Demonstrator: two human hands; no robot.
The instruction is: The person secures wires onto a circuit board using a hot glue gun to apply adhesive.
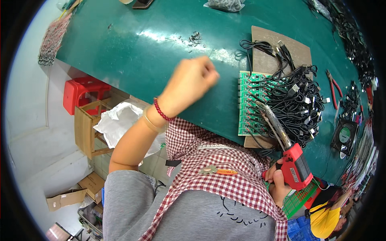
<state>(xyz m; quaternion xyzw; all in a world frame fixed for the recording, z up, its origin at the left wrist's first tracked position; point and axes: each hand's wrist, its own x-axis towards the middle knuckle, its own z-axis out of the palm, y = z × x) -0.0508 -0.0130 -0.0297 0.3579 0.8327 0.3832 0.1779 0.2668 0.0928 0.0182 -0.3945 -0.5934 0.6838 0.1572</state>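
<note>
Right hand [277,178] grips red soldering gun [295,166], fingers closed round handle, tip resting on green board [247,104] beside black cable pile [297,100] on table [140,60]; left hand [193,82] raised in closed fist above table, likely pinching something too small to see

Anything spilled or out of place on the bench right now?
A few small dark parts lie scattered loose on the green table, beyond the raised left hand. The black cables are heaped in a tangle over the green circuit board.
</note>
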